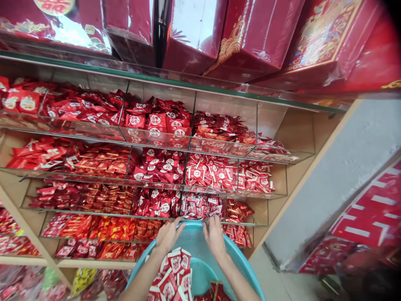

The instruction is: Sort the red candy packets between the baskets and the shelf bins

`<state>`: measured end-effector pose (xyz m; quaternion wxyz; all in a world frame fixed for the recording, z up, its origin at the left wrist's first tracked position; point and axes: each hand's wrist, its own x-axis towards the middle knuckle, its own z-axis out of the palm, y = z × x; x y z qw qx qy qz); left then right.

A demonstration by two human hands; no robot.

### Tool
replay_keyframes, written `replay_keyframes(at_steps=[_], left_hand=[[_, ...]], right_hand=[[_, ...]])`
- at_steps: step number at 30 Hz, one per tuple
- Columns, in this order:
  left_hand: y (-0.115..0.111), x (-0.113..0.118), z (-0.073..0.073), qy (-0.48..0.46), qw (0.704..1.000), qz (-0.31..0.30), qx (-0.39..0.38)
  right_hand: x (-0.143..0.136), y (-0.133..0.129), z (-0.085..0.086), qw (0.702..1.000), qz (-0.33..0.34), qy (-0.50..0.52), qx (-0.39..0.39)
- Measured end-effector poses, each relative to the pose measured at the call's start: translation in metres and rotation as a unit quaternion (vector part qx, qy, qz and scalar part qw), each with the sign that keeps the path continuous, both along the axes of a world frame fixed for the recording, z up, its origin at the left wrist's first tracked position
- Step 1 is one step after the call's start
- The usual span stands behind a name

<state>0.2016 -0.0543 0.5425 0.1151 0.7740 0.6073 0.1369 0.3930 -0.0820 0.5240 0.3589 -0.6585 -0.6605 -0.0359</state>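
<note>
A teal plastic basket (pixel 247 261) stands in front of me below the shelves. My left hand (pixel 169 235) is at its far rim, fingers over the edge and thumb toward the inside. Farther right on the same rim lies my right hand (pixel 214 235), fingers bent over it and thumb turned inward. Red-and-white candy packets (pixel 175 271) fill the basket's left side, partly behind my left forearm. Darker red packets (pixel 219 290) lie at its bottom near my right forearm. Just beyond my fingertips, a shelf compartment holds pink-and-white packets (pixel 202 205).
Tiered shelves with glass fronts (pixel 150 136) hold many red candy packets in divided compartments. Large red gift boxes (pixel 250 37) stand on the glass shelf above. Bagged goods (pixel 84 280) lie at lower left. A grey wall (pixel 344 167) and red packaging (pixel 369 213) are at right.
</note>
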Motion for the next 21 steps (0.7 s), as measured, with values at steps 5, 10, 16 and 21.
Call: replay_keyframes(at_steps=[5, 10, 16, 21], left_hand=[[0.004, -0.007, -0.006, 0.022, 1.000, -0.018, 0.006], [0.011, -0.014, -0.004, 0.013, 0.999, -0.048, 0.019], [0.019, -0.019, -0.010, -0.014, 0.997, -0.064, 0.035], [0.023, -0.019, -0.015, -0.037, 0.998, -0.057, 0.016]], right_hand=[[-0.007, -0.003, -0.011, 1.000, 0.003, 0.013, -0.002], [-0.007, -0.001, -0.006, 0.999, 0.028, 0.042, 0.015], [-0.007, 0.002, 0.002, 0.998, 0.040, 0.047, 0.011], [0.002, -0.003, 0.014, 0.999, 0.047, 0.020, -0.008]])
